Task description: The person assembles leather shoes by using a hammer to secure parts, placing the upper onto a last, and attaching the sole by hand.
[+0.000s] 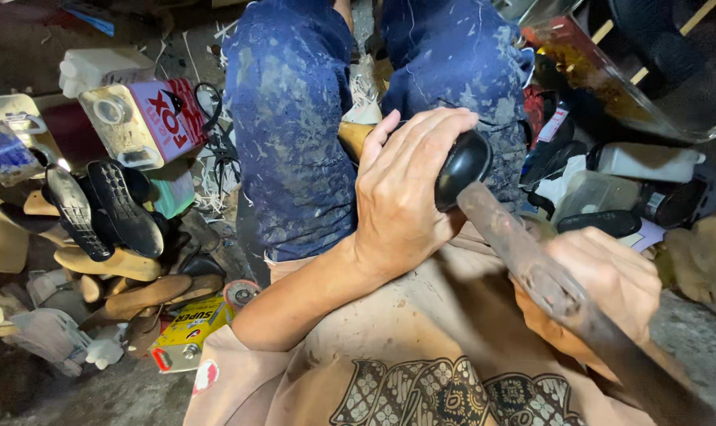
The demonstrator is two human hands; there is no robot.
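Nearest the camera runs a long rusty metal tool [563, 296], a rasp or hammer shaft by its look, slanting from the lower right corner up toward the middle. The person's right hand [603, 288] is closed around it, fingers wrapped over the top, so its grip is fully shut on the tool. The tool's upper end meets the black shoe [462, 167], which sits at the centre of the view, propped against the person's knees. The left hand [405, 193] lies over that shoe, palm down, fingers curled across its top and side; this grip is closed on the shoe and steadies it.

Below the hands spreads a tan shirt [389, 347] with a dark patterned print. Above them are blue trousers [295, 134], heavily smeared with pale stains.

Around the person the grey floor [82, 394] is crowded. To the left lie wooden shoe lasts [121, 264], two black soles [105, 209] turned tread up, a red and white glue can [149, 118] on its side and a yellow tin [188, 327]. To the right sit plastic containers [642, 162] and a curved metal sheet [611, 79]. The light is dim and warm.
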